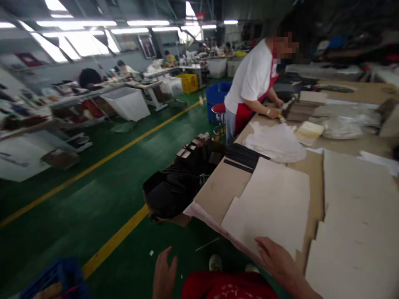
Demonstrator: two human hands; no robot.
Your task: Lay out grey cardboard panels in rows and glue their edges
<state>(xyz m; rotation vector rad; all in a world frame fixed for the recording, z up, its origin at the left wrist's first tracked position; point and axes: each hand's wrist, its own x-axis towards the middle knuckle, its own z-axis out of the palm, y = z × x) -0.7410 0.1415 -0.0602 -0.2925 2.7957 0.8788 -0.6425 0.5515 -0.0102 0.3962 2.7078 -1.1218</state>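
My right hand is at the near edge of the worktable, over the lower end of a pale sheet stack. Its fingers are stretched out, and nothing shows in them; whether it touches the sheets I cannot tell. Above the green floor, left of the table corner, my left hand hangs with thumb and fingers apart, holding nothing. Another group of overlapping pale sheets lies to the right. Dark strips rest beyond the nearer sheets, beside a heap of thin white sheets.
A co-worker in a red apron works at the table's far side. Boxes with black material stand on the floor by the table's left edge. A blue crate is at lower left. A red stool stands near the co-worker.
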